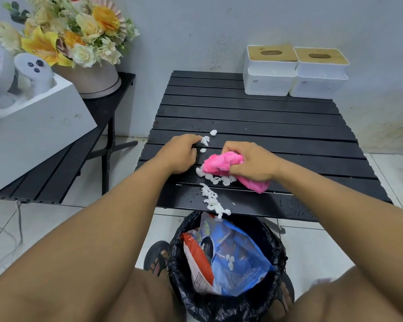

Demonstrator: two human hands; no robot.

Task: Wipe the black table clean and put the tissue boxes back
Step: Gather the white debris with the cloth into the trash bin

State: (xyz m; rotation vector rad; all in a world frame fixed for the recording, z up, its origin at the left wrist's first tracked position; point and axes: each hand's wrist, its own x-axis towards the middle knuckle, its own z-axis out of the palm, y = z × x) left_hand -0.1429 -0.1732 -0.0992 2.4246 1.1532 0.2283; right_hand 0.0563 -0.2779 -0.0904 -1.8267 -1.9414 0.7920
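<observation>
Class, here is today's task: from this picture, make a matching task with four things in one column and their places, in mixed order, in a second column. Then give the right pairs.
Things
1. pink cloth
2. tissue boxes
3. bin
4. flowers

Places
A. on the floor, below the near edge of the black table
B. on the side table at the left
C. gripped in the right hand
D. at the black table's far right corner

Pairs: 1-C, 2-D, 3-A, 4-B
</observation>
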